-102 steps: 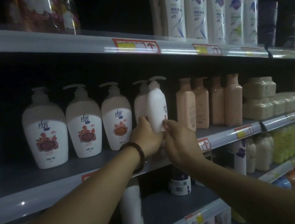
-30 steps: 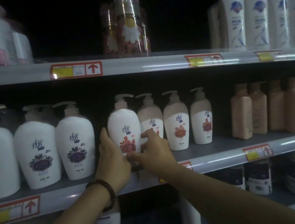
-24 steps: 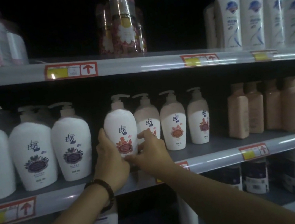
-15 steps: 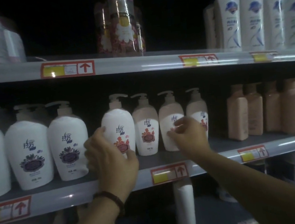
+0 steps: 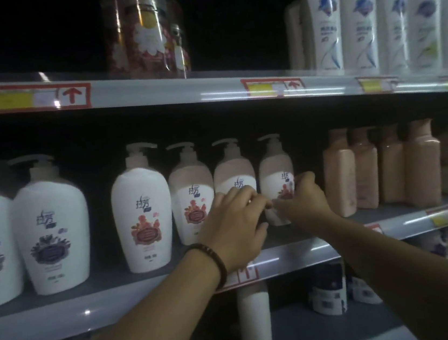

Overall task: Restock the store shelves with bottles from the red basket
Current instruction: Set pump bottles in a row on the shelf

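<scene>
Between left hand (image 5: 233,222) and right hand (image 5: 304,203), the pump bottle (image 5: 275,176) stands on the shelf (image 5: 107,305), both hands' fingers curled round its base; best ease it label-forward, level with its neighbours (image 5: 192,199).

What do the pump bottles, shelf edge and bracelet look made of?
Pump bottles: probably plastic, smooth white with a soft sheen and printed labels. Shelf edge: glossy grey strip, likely plastic or coated metal, given the long light streaks. Bracelet: dark round beads, maybe wood; too dim to tell.
</scene>
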